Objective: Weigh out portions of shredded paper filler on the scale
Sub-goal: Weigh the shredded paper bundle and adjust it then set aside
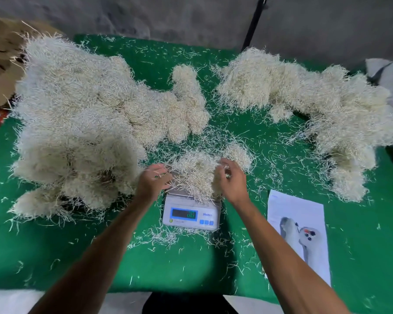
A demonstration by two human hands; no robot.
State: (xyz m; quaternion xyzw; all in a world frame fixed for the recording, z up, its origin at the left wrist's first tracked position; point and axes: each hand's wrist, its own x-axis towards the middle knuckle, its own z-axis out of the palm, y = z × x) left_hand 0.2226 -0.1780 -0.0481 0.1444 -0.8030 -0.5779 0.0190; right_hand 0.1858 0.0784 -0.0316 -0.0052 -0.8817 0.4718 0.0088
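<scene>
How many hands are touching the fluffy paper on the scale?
2. The left hand is at the left side of the paper clump on the scale; the right hand is at its right side, fingers curled in the strands.

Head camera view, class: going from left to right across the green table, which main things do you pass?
Cardboard box → big pile of shredded paper → left hand → scale → right hand → printed sheet → right-side pile of shredded paper.
</scene>
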